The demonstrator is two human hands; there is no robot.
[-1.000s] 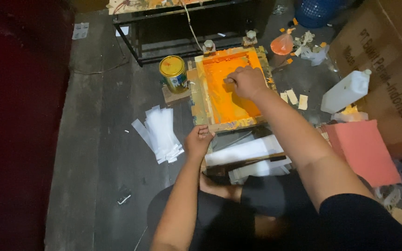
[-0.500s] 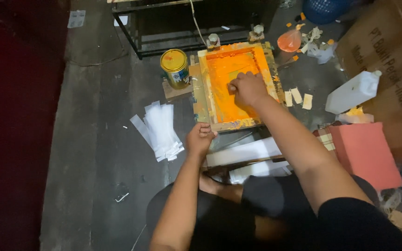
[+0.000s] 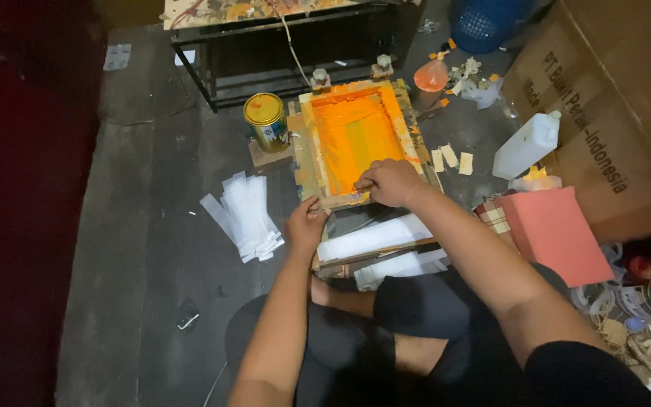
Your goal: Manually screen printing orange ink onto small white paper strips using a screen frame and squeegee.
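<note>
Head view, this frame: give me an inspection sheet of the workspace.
Surface: dark floor, person seated on it.
Job's things: wooden printing frame with orange ink on its screen; white sheets below it.
Clutter: yellow-lidded tin, stack of white strips, white bottle, pink box, paper scraps.
Grippers: right hand closed on a tool at the frame's near edge, tool mostly hidden; left hand at the frame's near left corner.
Cables: one cord hanging from the table.
Surroundings: black metal table, cardboard carton, blue basket.
</note>
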